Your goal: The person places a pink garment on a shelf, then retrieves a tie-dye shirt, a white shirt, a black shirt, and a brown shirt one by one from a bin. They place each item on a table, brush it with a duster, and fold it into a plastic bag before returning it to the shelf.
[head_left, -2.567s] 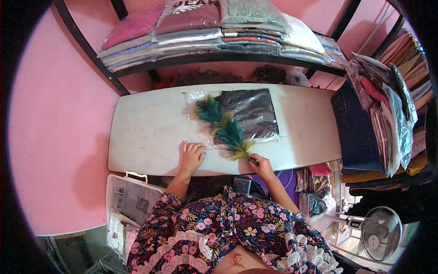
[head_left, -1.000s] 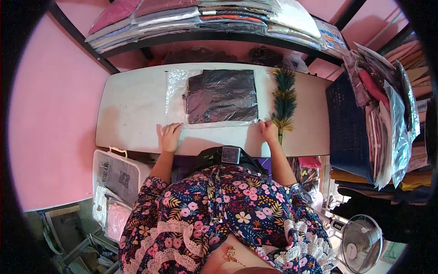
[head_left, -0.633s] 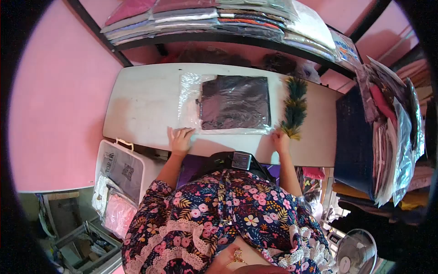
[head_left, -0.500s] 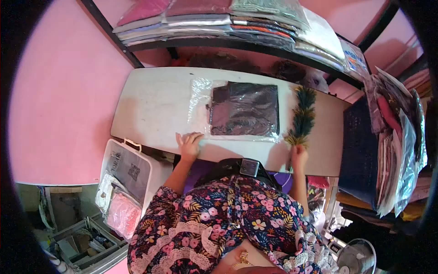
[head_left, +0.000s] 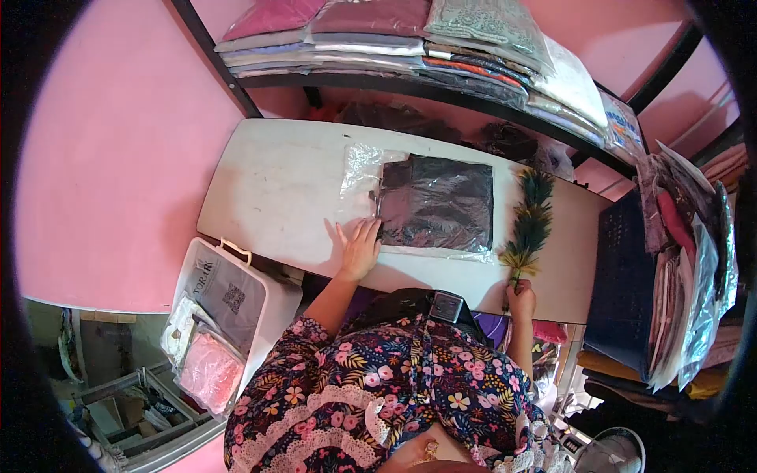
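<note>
A folded dark garment (head_left: 441, 203) lies flat inside a clear plastic bag (head_left: 364, 169) on the white table. My left hand (head_left: 363, 252) rests with its fingers spread at the bag's lower left edge, its fingertips close to the garment. To the right of the bag, my right hand (head_left: 520, 299) is closed around the handle of a feather duster (head_left: 532, 213). The duster's dark green and yellowish feathers stretch away from me over the table. Part of its handle is hidden in my fist.
Behind the white table (head_left: 276, 189), a black shelf (head_left: 378, 84) bears stacks of bagged clothes (head_left: 363, 49). A white bin (head_left: 272, 303) with packages stands at the front left. On the right, a dark blue basket (head_left: 623, 276) stands beside piled, bagged garments (head_left: 678, 292).
My left hand has moved from the table in front of the bag to the bag's lower left edge. The right hand keeps its hold on the duster. The view has shifted slightly.
</note>
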### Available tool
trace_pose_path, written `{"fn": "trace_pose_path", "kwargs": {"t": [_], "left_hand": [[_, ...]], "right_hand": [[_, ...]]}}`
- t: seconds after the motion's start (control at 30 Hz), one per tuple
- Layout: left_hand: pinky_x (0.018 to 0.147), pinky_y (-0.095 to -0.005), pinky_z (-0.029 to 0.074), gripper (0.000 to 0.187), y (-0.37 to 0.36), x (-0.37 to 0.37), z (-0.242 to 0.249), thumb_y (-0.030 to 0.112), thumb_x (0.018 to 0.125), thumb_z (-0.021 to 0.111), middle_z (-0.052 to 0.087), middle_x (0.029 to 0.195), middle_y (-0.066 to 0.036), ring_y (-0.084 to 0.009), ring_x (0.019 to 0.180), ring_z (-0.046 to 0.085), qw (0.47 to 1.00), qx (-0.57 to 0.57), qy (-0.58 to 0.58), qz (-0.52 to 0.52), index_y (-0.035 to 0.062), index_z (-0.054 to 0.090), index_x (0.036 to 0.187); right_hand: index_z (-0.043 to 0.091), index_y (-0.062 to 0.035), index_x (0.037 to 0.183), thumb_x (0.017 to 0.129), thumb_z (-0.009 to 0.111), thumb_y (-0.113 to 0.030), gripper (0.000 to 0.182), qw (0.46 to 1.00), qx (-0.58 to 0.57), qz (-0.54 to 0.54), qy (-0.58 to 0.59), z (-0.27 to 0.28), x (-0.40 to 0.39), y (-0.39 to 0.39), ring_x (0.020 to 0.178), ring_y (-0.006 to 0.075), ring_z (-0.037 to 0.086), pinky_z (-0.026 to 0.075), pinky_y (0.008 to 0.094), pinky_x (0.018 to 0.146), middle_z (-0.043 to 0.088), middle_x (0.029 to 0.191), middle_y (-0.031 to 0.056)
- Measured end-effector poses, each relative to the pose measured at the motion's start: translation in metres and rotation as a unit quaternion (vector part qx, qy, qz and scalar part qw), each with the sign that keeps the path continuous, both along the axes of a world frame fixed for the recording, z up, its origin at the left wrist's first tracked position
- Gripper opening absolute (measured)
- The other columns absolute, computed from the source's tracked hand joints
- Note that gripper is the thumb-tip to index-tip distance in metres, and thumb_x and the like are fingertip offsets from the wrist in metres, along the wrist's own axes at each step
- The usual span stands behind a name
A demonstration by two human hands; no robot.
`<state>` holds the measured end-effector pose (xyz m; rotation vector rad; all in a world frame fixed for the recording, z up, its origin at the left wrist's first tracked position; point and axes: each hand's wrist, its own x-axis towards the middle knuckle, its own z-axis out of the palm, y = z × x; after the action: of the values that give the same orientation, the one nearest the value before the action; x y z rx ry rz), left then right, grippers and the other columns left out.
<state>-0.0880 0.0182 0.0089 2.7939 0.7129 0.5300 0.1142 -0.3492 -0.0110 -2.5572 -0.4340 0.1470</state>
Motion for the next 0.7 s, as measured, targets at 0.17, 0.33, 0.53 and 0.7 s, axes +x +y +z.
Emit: {"fn": "trace_pose_path", "kwargs": {"t": [0.17, 0.33, 0.53, 0.7], "left_hand": [[0.103, -0.0661, 0.007, 0.043, 0.024, -0.034, -0.013, 0.022, 0.081, 0.057, 0.047, 0.129, 0.001, -0.0163, 0.125, 0.038, 0.999, 0.01, 0.043, 0.028, 0.0186, 0.051, 0.124], [0.104, -0.0631, 0.009, 0.038, 0.026, -0.051, -0.018, 0.023, 0.08, 0.058, 0.049, 0.127, 0.002, -0.0171, 0.124, 0.039, 0.999, 0.032, 0.008, 0.035, 0.0188, 0.055, 0.118], [0.106, -0.061, 0.011, 0.033, 0.024, -0.049, -0.016, 0.022, 0.08, 0.058, 0.052, 0.124, 0.002, -0.0182, 0.123, 0.041, 0.999, 0.01, -0.018, 0.046, 0.0181, 0.059, 0.112], [0.106, -0.0616, 0.011, 0.034, 0.029, -0.052, -0.021, 0.022, 0.079, 0.058, 0.051, 0.125, 0.001, -0.0177, 0.123, 0.041, 0.999, 0.015, -0.023, 0.043, 0.0176, 0.058, 0.113]], "right_hand": [[0.051, 0.0004, 0.103, 0.083, 0.052, -0.012, 0.023, 0.948, 0.235, -0.158, 0.145, -0.003, 0.01, 0.002, 0.055, 0.0187, 0.058, 0.046, 0.0336, 0.048, 0.059, 0.066, 0.0121], [0.047, -0.0017, 0.108, 0.086, 0.047, -0.011, 0.023, 0.951, 0.276, -0.129, 0.06, 0.007, -0.009, 0.024, 0.052, 0.0143, 0.053, 0.043, 0.0301, 0.047, 0.057, 0.068, 0.009], [0.048, -0.0078, 0.113, 0.085, 0.056, -0.013, 0.029, 0.97, 0.168, 0.147, 0.096, 0.023, -0.042, 0.068, 0.06, 0.0323, 0.06, 0.046, 0.0403, 0.055, 0.059, 0.066, 0.0165], [0.05, -0.0114, 0.115, 0.083, 0.06, -0.014, 0.034, 0.964, 0.121, 0.211, 0.104, 0.039, -0.043, 0.11, 0.071, 0.04, 0.061, 0.048, 0.0443, 0.06, 0.062, 0.077, 0.0223]]}}
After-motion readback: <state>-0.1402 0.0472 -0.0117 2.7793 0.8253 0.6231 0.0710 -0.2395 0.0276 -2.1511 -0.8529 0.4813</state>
